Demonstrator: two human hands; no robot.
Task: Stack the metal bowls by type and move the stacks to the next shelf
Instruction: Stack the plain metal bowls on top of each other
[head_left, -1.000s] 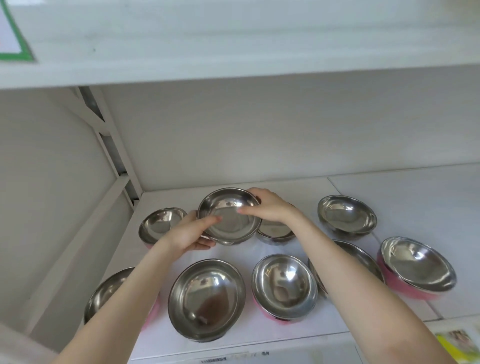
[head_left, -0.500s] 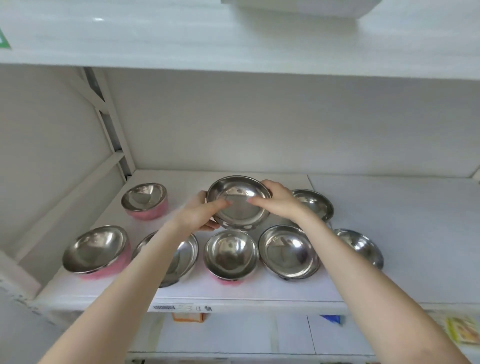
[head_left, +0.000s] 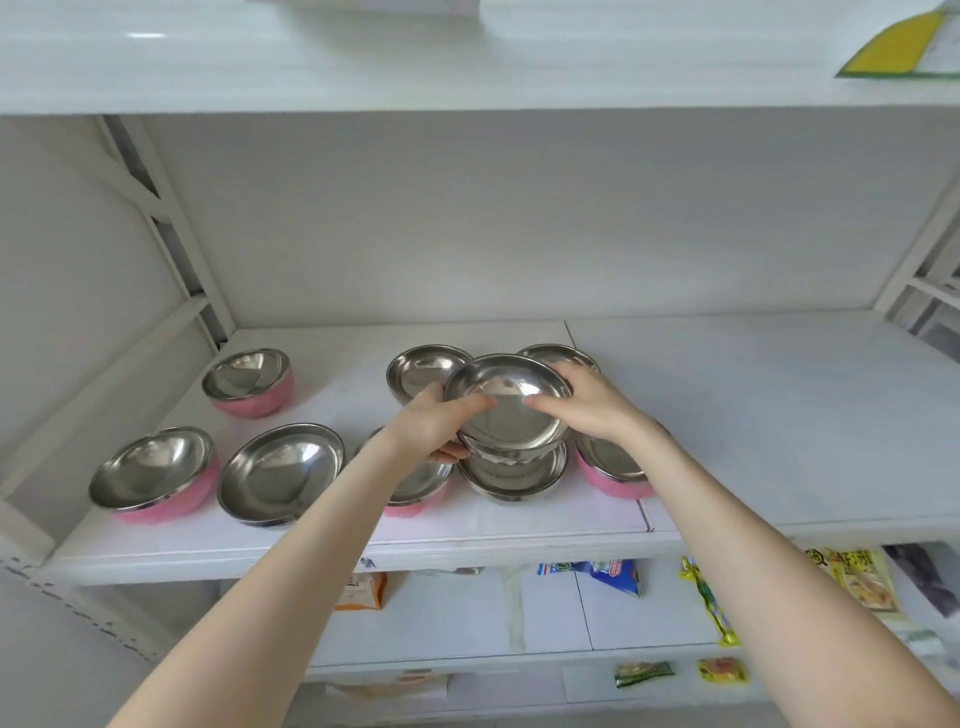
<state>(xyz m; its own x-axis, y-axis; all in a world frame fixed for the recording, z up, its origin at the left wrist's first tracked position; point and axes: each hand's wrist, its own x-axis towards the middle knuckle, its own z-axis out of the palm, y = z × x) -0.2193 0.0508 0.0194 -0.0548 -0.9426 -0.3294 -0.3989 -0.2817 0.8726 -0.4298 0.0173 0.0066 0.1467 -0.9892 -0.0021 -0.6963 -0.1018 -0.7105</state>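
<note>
I hold a plain steel bowl (head_left: 508, 400) with both hands, just above another plain steel bowl (head_left: 514, 475) on the white shelf (head_left: 519, 525). My left hand (head_left: 434, 428) grips its left rim, my right hand (head_left: 587, 402) its right rim. Two more plain steel bowls stand behind it: one at the left (head_left: 418, 371), one at the right (head_left: 558, 356), partly hidden. A large plain bowl (head_left: 280, 470) sits front left. Pink-sided bowls stand at the back left (head_left: 249, 382), front left (head_left: 153, 475), under my left arm (head_left: 415, 491) and under my right wrist (head_left: 610, 467).
The right half of the shelf (head_left: 779, 415) holds nothing. An upper shelf (head_left: 467, 57) runs overhead with a yellow-green packet (head_left: 893, 49) on it. Snack packets (head_left: 597, 571) lie on the shelves below. White frame struts (head_left: 171, 244) stand at the left.
My hands carried the held bowl to the right and a little toward me; it now hangs over the front steel bowl. The camera view has shifted, showing more of the shelf's right side.
</note>
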